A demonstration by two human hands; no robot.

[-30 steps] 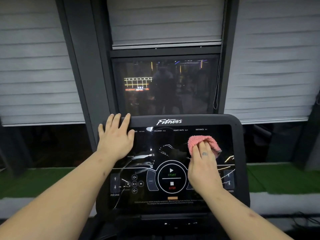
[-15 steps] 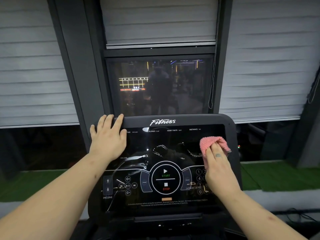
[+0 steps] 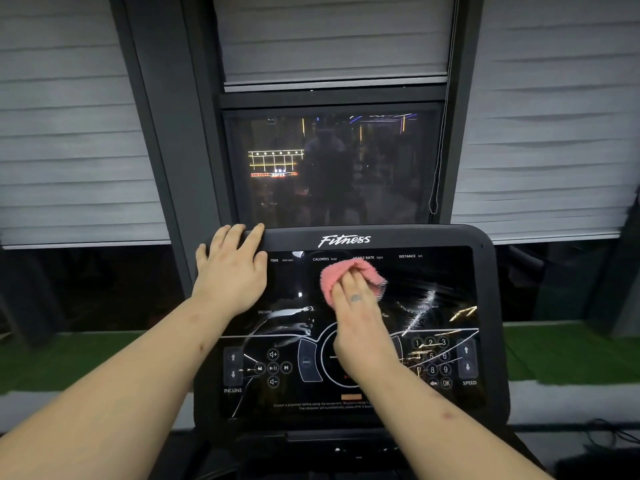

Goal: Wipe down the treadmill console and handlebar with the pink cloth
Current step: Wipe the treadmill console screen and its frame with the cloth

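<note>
Pink cloth (image 3: 341,275), bunched, is lying on the upper middle of the treadmill console (image 3: 433,282), just under the printed readout labels. The right hand (image 3: 360,327) is pressing it to the glossy panel with fingers held together and laid flat over it, the thumb being hidden. The heel of this hand is hovering over or touching the round start/stop control at lower centre (which cannot be told), so a heavy palm is risking an unwanted key press. As the cloth is being pinned rather than gripped, it is also liable to slip out on a fast stroke, and the gloss is likely to be showing any streak left behind. The left hand (image 3: 230,271) is resting flat on the console's upper left corner, fingers together and reaching over the top edge. The handlebar is lying outside the frame. Behind, a dark window (image 3: 332,168) is reflecting coloured lights between grey blinds (image 3: 69,150), and green turf (image 3: 571,355) is running along both lower sides.
</note>
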